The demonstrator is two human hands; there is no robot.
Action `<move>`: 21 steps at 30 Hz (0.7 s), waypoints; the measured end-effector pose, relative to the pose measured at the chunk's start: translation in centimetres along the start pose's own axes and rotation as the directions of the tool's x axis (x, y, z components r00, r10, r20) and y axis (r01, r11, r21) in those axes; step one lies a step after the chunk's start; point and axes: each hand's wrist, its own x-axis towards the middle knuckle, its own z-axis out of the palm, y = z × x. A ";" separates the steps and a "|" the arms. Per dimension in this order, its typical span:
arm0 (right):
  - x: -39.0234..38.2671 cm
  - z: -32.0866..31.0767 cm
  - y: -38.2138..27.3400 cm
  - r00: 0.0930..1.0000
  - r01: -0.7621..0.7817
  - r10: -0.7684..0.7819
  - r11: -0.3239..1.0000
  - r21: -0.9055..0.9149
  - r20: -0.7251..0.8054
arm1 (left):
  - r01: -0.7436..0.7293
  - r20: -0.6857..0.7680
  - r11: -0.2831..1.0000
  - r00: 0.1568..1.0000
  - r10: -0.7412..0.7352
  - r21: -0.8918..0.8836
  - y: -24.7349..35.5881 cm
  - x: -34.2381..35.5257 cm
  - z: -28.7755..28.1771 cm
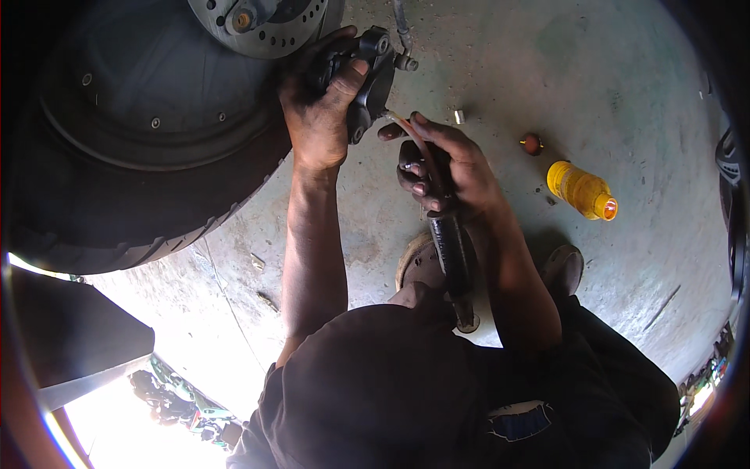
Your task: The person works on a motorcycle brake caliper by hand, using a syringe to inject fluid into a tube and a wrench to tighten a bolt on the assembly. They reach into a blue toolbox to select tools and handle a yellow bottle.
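Observation:
My left hand [319,125] is wrapped round a black brake caliper [379,82], its thumb pressed on the near face. The caliper is off the brake disc [266,23], just to its right, with a brake hose [403,35] joined at its upper right. In my right hand [465,160] is a dark, syringe-like cylinder [449,254] with a narrow lower end, gripped near its top. From it a reddish, see-through tube [416,137] runs up to the caliper's lower right side. Where exactly the tube meets the caliper is too small to make out.
A large wheel with a black tyre [148,203] fills the upper left. On the concrete floor [547,47] to the right lie a yellow bottle [578,187] on its side without a cap, a small dark red round piece [531,143] and a short silvery cylinder [459,116]. My shoes are below.

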 end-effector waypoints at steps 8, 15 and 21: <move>-0.7 -1.0 0.8 0.970 -0.117 0.066 0.971 0.210 0.236 | -0.023 -0.023 0.998 0.999 0.024 0.050 0.9 0.4 -0.6; -1.7 -3.6 2.2 0.980 -0.073 0.049 0.991 0.117 0.195 | 0.100 -0.061 0.993 0.993 -0.097 0.055 -0.4 -0.9 -0.1; -2.1 -3.0 1.4 0.910 -0.139 0.070 0.980 0.141 0.409 | 0.037 -0.036 0.999 0.999 -0.037 0.013 0.7 -0.3 -0.2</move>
